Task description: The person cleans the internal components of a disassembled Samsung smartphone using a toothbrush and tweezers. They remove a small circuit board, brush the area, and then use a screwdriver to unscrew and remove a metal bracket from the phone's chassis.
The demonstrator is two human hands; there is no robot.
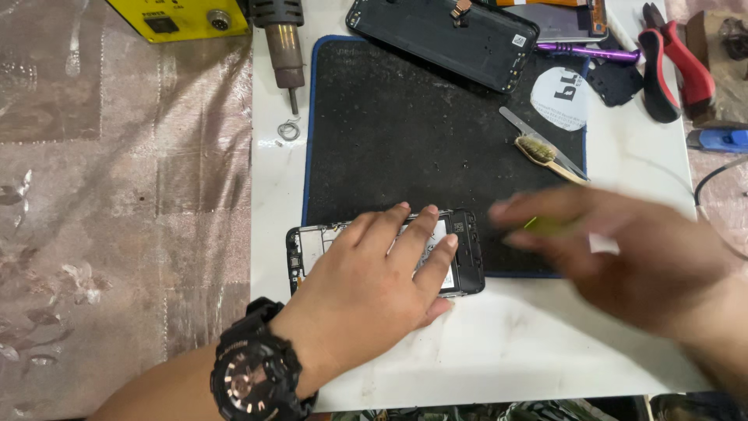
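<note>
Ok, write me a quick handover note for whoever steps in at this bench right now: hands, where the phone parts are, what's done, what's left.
Left hand: flat on the opened phone body, pinning it at the front edge of the black mat.
Right hand: blurred in motion beside the phone, pinching a small yellow-green tool; exact grip unclear.
Back cover: off, lying at the far edge of the mat.
Brush and tweezers: on the mat's right side.
Done: phone opened. Left: the inside work and closing it up.

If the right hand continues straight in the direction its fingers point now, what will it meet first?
Probably the opened black phone frame under the left hand. The blurred right hand points left across the black mat; its height is unclear.
</note>
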